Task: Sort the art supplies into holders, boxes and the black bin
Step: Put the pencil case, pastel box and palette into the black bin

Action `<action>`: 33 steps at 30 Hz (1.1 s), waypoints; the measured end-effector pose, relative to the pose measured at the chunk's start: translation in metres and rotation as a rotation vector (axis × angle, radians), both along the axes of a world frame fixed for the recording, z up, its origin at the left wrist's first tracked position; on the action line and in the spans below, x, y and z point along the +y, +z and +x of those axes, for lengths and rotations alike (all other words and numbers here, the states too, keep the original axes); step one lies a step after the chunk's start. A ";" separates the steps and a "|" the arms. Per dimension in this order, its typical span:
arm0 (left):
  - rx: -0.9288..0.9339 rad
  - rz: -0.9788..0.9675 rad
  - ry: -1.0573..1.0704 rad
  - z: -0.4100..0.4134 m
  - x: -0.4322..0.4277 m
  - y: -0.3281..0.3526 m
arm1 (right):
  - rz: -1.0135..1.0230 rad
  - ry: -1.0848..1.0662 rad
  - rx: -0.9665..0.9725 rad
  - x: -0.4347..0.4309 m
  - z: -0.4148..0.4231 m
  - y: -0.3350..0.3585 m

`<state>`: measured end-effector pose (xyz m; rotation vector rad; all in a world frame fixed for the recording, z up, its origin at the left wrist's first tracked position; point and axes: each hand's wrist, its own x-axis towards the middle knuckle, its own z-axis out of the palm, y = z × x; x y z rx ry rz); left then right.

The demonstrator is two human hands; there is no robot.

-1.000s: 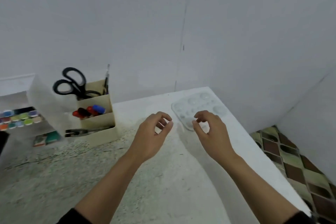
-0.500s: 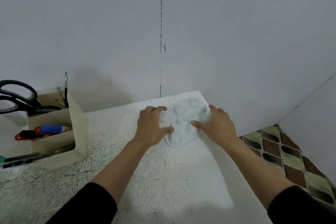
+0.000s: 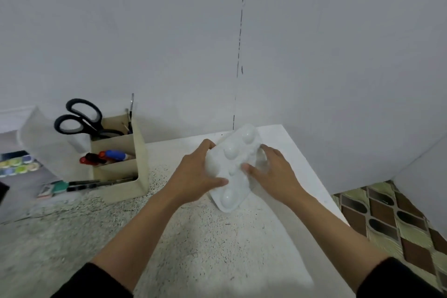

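A white plastic paint palette (image 3: 232, 172) with round wells is tilted up off the speckled table near the far right corner. My left hand (image 3: 196, 174) grips its left edge, thumb across the front. My right hand (image 3: 273, 172) holds its right side, thumb on the face and fingers behind. A cream tiered desk holder (image 3: 123, 167) stands to the left with black-handled scissors (image 3: 79, 118), red and blue markers (image 3: 106, 156) and dark tools in its lowest tier.
The speckled table (image 3: 217, 237) ends at the right edge, with patterned floor tiles (image 3: 391, 220) below. White walls close the back. At far left sit a clear box (image 3: 46, 143), rows of paint pots (image 3: 17, 164) and a small green item (image 3: 52, 189).
Both hands reached the palette lying flat, took hold of its sides, and have lifted and tilted it upright toward me. The view has swung back to the left.
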<state>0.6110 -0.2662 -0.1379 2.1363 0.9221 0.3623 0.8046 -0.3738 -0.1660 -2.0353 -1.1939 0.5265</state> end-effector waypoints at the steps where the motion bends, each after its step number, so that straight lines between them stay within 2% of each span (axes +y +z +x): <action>1: -0.040 0.009 -0.006 -0.014 -0.007 0.007 | 0.055 0.028 0.109 0.000 -0.017 0.007; 4: -0.092 0.077 -0.023 -0.058 -0.027 0.024 | 0.093 0.076 0.660 0.004 -0.073 0.029; 5: -0.095 0.109 -0.028 -0.073 -0.033 0.029 | 0.087 0.084 0.788 0.006 -0.091 0.035; 9: -0.168 0.182 0.004 -0.127 -0.046 0.059 | 0.141 0.093 1.011 0.019 -0.151 0.065; 12: -0.243 0.197 0.048 -0.176 -0.045 0.081 | 0.110 0.135 1.103 0.024 -0.196 0.092; 17: -0.193 0.186 0.010 -0.269 -0.031 0.093 | -0.087 0.212 1.297 0.039 -0.266 0.118; 21: -0.187 0.146 0.026 -0.351 -0.009 0.093 | -0.156 0.263 1.421 0.063 -0.341 0.126; 29: -0.289 0.120 0.005 -0.468 0.043 0.108 | 0.024 0.283 1.461 0.117 -0.452 0.149; 33: -0.261 0.117 0.004 -0.502 0.065 0.109 | 0.036 0.299 1.408 0.148 -0.480 0.155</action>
